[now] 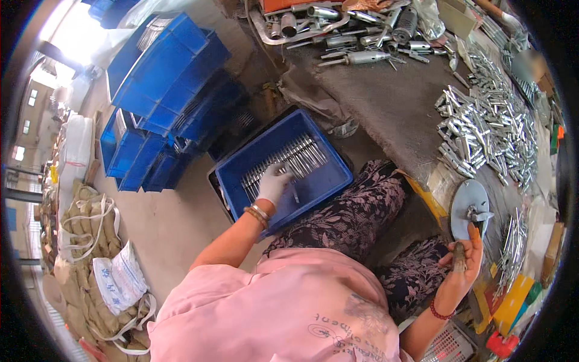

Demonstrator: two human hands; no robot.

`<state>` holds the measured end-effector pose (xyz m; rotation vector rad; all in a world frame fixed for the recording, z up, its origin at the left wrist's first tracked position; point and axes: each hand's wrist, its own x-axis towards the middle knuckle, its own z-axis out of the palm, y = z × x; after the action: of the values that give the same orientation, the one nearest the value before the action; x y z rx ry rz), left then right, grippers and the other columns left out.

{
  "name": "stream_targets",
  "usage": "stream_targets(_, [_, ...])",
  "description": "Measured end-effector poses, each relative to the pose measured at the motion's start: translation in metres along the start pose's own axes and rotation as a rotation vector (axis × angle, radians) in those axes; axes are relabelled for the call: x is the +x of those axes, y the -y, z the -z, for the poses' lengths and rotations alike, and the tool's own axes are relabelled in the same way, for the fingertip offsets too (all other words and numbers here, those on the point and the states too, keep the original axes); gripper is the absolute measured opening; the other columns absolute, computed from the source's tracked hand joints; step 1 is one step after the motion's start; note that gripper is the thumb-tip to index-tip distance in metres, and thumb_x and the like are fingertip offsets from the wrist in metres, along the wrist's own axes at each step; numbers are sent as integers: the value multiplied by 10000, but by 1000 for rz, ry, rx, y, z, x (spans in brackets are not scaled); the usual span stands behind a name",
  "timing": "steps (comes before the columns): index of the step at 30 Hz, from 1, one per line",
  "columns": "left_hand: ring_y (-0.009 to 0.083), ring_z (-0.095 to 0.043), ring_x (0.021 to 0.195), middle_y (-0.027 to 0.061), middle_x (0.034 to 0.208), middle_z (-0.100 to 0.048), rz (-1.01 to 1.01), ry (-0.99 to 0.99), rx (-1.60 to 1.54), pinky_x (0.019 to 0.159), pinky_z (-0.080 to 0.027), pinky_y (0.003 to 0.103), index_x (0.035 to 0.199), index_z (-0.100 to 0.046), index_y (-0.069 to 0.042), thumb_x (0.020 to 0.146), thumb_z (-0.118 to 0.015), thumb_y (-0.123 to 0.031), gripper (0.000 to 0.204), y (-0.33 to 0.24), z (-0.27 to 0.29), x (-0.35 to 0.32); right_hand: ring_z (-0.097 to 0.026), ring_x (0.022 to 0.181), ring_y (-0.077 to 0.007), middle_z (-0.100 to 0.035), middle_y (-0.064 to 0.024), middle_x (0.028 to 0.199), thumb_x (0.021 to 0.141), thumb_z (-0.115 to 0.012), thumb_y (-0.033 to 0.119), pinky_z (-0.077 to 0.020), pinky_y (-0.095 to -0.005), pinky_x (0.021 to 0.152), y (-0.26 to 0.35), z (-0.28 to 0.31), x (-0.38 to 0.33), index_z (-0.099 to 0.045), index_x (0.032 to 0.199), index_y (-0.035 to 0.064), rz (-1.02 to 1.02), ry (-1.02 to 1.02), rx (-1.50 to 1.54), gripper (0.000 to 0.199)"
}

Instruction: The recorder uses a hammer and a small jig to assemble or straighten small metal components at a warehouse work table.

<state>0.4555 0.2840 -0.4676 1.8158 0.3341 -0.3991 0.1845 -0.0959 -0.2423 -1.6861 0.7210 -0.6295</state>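
Note:
My left hand (274, 183), in a white glove with a bracelet at the wrist, is over a blue plastic bin (313, 208). Its fingers are curled, and a slim metal rod (295, 193) sticks out below them. Inside the bin lies a row of similar shiny metal rods (304, 158), side by side. My right hand (467, 259) is at the bench's near edge, its fingers apart and apparently holding nothing. A brownish cover shows on one finger. Just beyond the fingertips stands a round grey metal disc (461, 202) with a small metal fixture at its centre.
A large heap of shiny metal parts (482, 120) covers the bench's right side, with thin rods (512, 247) nearer me. Tools and metal cylinders (362, 36) lie at the far end. Stacked blue bins (163, 78) stand at far left; sacks (90, 247) lie left.

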Motion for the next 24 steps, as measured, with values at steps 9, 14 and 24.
stream_targets(9, [300,-766,1095,215,1222,-783,-32,-299,327,976,-590,383,1380,-681,39,907,-825,-165,535,92,69,76,-578,687,-87,-655,-61,989,1035,-512,64,-471,-219,573,3,-8,0,-598,1501,29,-40,-48,17,475])
stream_targets(14, [307,-745,1169,219,1255,-778,-46,-282,347,1010,-568,395,1375,-676,49,910,-852,-184,549,73,62,77,-586,726,-78,-661,-63,1037,1055,-554,75,-464,-207,578,-5,-3,4,-581,1523,25,-40,-25,95,471])
stream_targets(24, [288,-740,1003,196,1091,-775,-482,-409,391,922,-559,384,1168,-747,34,1044,-700,-254,317,-40,32,37,-650,711,-89,-737,-84,1024,1023,-580,-59,-528,-228,617,11,-7,-1,-627,1439,22,-90,51,176,427])
